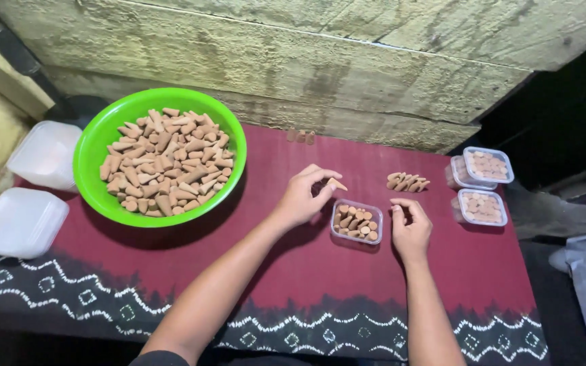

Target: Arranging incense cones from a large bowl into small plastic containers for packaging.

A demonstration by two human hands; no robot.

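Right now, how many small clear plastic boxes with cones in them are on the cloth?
3. One open box sits between the hands. Two lidded boxes sit at the far right: one nearer the wall, one just below it. More may lie out of view.

Glossy green plastic bowl (96, 146), matt clay-like cones (164, 163), clear plastic tub (356, 235), patterned cloth (306, 271)

Small objects (300, 136) by the wall, too blurred
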